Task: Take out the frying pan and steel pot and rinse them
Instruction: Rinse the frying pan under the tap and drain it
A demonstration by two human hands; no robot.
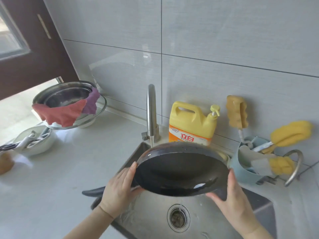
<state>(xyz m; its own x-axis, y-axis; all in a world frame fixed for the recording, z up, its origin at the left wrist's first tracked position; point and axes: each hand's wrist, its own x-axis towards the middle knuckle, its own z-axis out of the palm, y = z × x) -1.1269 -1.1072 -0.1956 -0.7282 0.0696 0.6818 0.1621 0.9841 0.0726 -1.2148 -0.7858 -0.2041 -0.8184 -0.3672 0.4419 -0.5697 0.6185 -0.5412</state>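
Note:
A black frying pan (181, 171) is held tilted over the steel sink (203, 219), its inside facing me. My left hand (119, 188) grips its left rim where the dark handle (93, 192) sticks out to the left. My right hand (229, 199) holds the right rim from below. Water runs from the steel faucet (151, 114) onto the pan's far edge, and water pools in the low part of the pan. A steel pot (69, 95) stands on the counter at the back left, with a red and purple cloth (67, 111) draped over its rim.
A yellow detergent jug (191, 123) stands behind the sink. A blue holder (246, 168) with yellow sponge brushes sits to the right. At left a white bowl (39, 144) holds utensils. The sink drain (177, 218) lies below the pan.

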